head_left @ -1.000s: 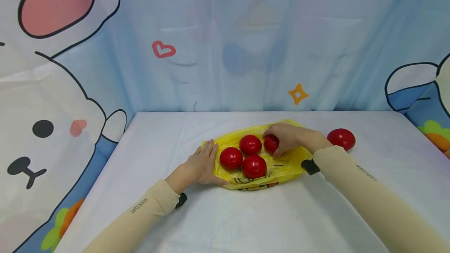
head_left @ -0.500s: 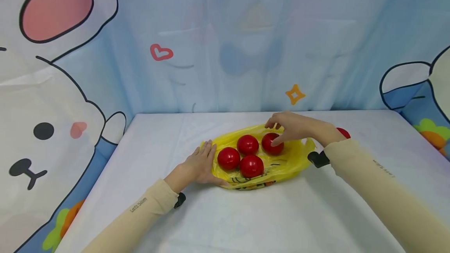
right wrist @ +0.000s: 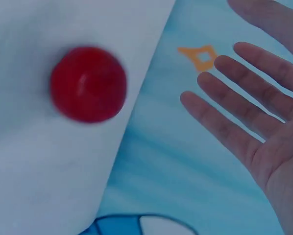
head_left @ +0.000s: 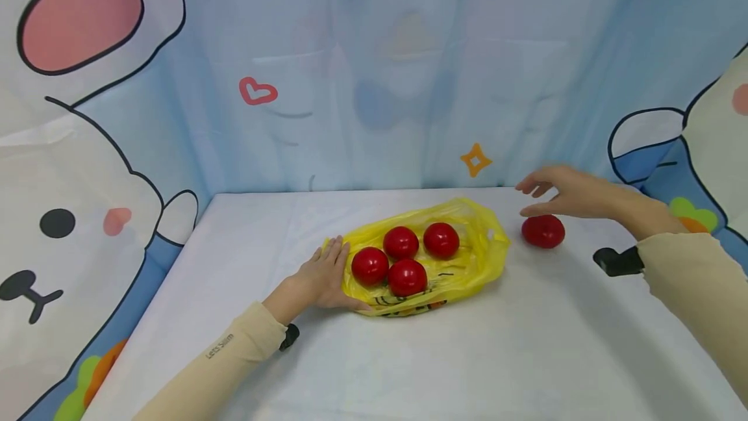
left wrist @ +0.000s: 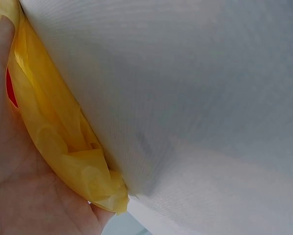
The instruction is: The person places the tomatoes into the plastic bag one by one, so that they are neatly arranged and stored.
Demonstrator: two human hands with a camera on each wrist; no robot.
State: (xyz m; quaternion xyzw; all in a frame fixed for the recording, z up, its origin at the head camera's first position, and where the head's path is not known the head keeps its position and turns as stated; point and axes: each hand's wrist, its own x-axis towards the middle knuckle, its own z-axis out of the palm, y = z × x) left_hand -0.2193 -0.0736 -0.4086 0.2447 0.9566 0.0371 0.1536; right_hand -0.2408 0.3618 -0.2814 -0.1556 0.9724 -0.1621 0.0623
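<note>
A yellow plastic bag (head_left: 476, 268) lies spread on the table with several glossy red balls (head_left: 369, 266) on it, their exact kind unclear. At its left end my left hand (head_left: 315, 283) rests with fingers fairly straight and thumb spread. The left wrist view has the palm (left wrist: 24, 181) against the bag's crumpled edge (left wrist: 58, 132). Another red ball (head_left: 543, 232) sits on the table just right of the bag. Over it hovers my right hand (head_left: 578, 195), holding nothing. In the right wrist view its fingers (right wrist: 244, 110) are extended, apart from that ball (right wrist: 87, 85).
A white-covered table (head_left: 444, 369) bears everything, its far edge just beyond the bag. Behind hangs a light blue curtain (head_left: 374, 31) with cartoon prints. Small black devices (head_left: 618, 262) are strapped at both wrists.
My right hand has let go of a red ball on the bag's right side, lifted, and moved right above the separate ball. The left hand has stayed at the bag's left end.
</note>
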